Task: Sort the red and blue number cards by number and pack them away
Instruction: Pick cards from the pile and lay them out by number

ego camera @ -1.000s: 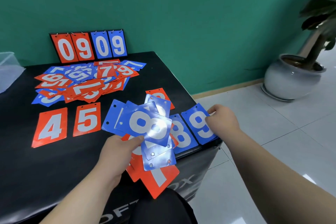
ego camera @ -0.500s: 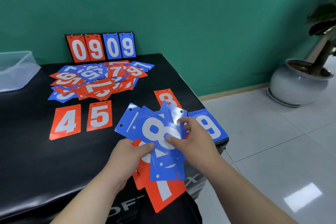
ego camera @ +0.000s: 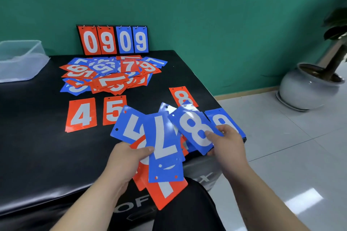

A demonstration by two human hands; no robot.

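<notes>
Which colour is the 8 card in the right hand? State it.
Blue with a white numeral: the 8 card pinched in the right hand, head view.

Both forearms are bare from the lower frame edge to the wrists; no sleeve edge is in view. The left hand point(ego camera: 125, 159) and right hand point(ego camera: 228, 143) are bare, with short fingernails. Below the hands, a black garment point(ego camera: 187, 210) covers the lap; its surface is plain and unmarked. Whether it is trousers or another item cannot be determined.
</notes>
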